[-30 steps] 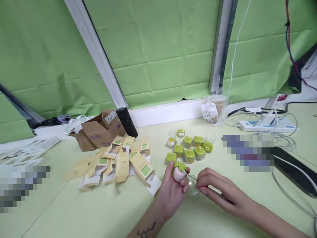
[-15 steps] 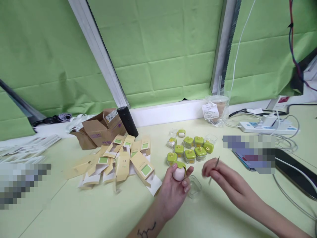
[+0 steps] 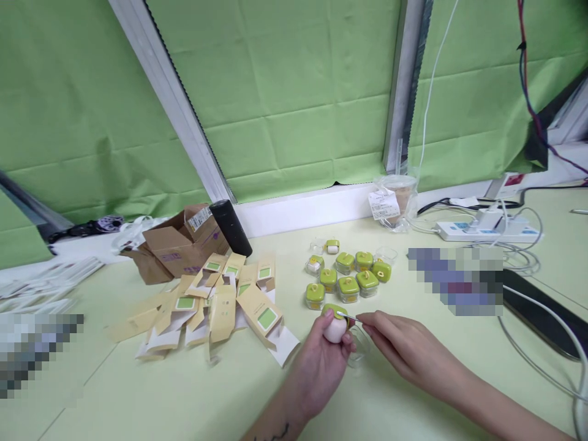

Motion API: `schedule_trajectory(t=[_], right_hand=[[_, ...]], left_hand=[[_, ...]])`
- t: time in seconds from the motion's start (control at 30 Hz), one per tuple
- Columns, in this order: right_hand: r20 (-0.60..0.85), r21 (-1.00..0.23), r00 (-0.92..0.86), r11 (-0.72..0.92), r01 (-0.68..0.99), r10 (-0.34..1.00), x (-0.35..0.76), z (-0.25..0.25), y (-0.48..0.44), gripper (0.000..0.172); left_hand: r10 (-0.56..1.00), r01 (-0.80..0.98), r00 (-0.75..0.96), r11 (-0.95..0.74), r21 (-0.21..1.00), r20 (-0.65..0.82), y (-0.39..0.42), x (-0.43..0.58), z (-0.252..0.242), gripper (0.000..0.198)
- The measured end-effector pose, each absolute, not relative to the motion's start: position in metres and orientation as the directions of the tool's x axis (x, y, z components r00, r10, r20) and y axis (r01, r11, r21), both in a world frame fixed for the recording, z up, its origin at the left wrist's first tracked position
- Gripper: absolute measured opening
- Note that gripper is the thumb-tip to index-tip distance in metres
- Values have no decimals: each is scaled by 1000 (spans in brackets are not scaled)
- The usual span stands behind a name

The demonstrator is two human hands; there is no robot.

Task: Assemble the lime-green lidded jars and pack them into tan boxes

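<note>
My left hand is closed around a small white rounded piece with a green cap, held just above the table. My right hand pinches thin metal tweezers whose tip touches the green cap. A small clear plastic case lies on the table between my hands, partly hidden by them. Just beyond stands a cluster of several small clear boxes with green lids.
A heap of flat tan cardboard sleeves with green squares lies to the left, with brown boxes and a black cylinder behind it. A wrapped drink cup, a power strip and cables sit at the right.
My right hand had drawn the tweezers away to the right and lifted them; now it has brought their tip back onto the green cap. The left hand kept hold of the piece.
</note>
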State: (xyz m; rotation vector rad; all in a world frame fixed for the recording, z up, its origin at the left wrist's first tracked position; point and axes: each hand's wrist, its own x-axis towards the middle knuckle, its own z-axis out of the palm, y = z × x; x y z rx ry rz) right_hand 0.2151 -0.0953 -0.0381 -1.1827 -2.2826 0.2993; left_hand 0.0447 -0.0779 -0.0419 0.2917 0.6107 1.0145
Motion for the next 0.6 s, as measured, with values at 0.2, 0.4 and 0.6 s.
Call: schedule_trajectory(t=[0.2,0.4,0.6], right_hand=[[392,-357,-490,620,699,779,216,-38,-97,22],[434,-259,-489,624,737,757,211,-43,-96,23],[511,-42,-470,567,822,720,206,-53,-94,49]], left_hand=[[856,-729,374,509,458,-358,-78,48,-39,11],[880,-687,373,475,550,-294,-80,44,-47,12],[899,-564,399,398,724,-183,-84,42,-47,16]])
